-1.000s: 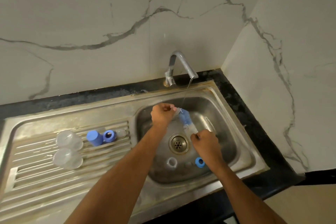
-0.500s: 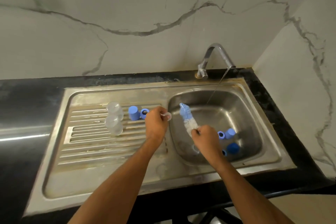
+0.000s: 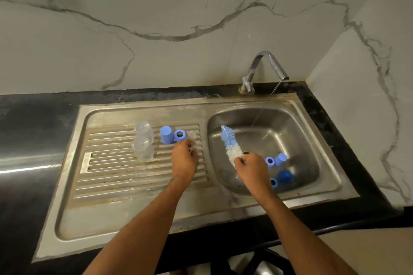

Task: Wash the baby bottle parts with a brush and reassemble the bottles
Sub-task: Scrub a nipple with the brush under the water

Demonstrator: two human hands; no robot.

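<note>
Setting a rinsed clear teat on the ribbed drainboard to dry, the left hand pinches it beside washed bottles; the right hand grips the bottle brush above the basin, where blue caps apparently await washing.

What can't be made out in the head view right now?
- Clear part under the left hand: transparent and covered by the fingers, so its type and the grip are unclear.
- Brush handle: hidden inside the right hand.
- Drain: mostly behind the brush and right hand.
- Blue ring in the basin: partly cut off by the right wrist.
- Clear bottles on the drainboard: see-through, so their orientation is uncertain.
</note>
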